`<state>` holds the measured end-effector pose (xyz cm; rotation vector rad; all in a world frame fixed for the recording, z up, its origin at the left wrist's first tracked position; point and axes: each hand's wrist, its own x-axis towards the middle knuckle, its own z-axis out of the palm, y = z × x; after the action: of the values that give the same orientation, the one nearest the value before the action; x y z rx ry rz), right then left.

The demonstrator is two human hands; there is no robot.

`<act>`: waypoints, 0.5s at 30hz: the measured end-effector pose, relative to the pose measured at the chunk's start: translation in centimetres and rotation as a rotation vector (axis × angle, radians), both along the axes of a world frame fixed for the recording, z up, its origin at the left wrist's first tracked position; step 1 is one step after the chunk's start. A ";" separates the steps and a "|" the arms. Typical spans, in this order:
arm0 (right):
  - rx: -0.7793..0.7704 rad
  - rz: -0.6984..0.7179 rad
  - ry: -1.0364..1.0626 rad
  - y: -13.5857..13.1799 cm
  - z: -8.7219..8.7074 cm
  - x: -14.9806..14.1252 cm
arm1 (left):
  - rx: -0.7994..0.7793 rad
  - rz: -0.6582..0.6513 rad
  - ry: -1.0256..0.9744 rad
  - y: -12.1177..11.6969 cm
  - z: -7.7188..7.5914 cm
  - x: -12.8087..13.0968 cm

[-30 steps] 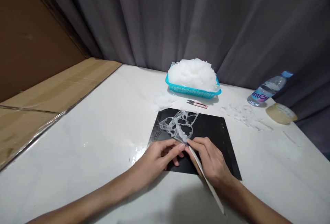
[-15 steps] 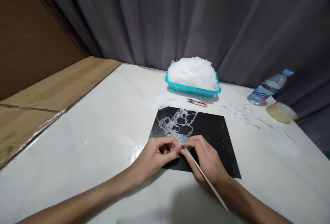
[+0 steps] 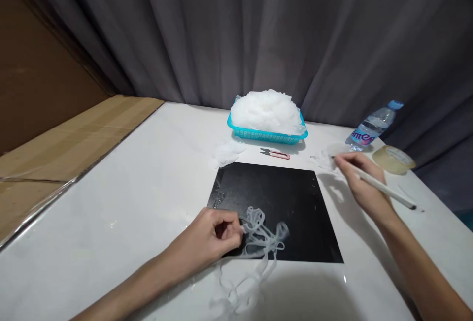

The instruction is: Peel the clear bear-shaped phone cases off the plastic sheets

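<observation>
My left hand (image 3: pixel 218 232) is closed in a pinch on one end of a translucent white web of thin strips (image 3: pixel 264 240). The web trails to the right over a black mat (image 3: pixel 288 198), and its lower strands hang past the mat's front edge. A slim white pen-like tool (image 3: pixel 384 188) with a dark tip sits in my right hand (image 3: pixel 364 178), the back end pointing down right. My right hand is beyond the mat's right side, over a small heap of white scraps (image 3: pixel 325 159). Whether its fingertips also hold a scrap, I cannot tell.
Behind the mat lie pink-handled thread snips (image 3: pixel 275 153) and a few white pieces (image 3: pixel 227 152). A blue basket (image 3: pixel 266 136) heaped with white sheets stands farther back. At right are a water bottle (image 3: pixel 373 126) and a tape roll (image 3: pixel 393 159). Cardboard (image 3: pixel 74 139) borders the left.
My hands have moved apart. My right hand has gone right to the scraps with the tool. My left hand has drawn the white web toward me, off the mat's back part.
</observation>
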<state>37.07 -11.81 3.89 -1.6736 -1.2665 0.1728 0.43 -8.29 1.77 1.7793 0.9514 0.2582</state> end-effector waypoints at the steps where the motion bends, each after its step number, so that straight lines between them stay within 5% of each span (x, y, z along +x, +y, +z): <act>1: -0.022 0.123 0.018 -0.3 -0.2 -1.4 | 0.055 0.014 0.010 0.1 0.2 0.0; 6: -0.096 0.522 0.279 -1.7 -0.3 -7.2 | 0.385 0.222 -0.109 0.5 0.7 0.0; 9: -0.183 0.665 0.431 -2.5 -0.3 -9.4 | 0.440 0.128 -0.241 0.2 0.7 0.4; 12: -0.276 0.738 0.517 -2.9 -0.5 -10.9 | 0.216 0.007 -0.331 -0.4 0.5 1.2; 15: -0.319 0.731 0.610 -2.9 -0.9 -11.5 | -0.072 0.049 -0.387 -0.5 0.4 1.6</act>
<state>25.55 -14.72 2.97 -1.1765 -1.3418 1.2765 2.00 -8.83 2.19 1.5663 0.7155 0.5696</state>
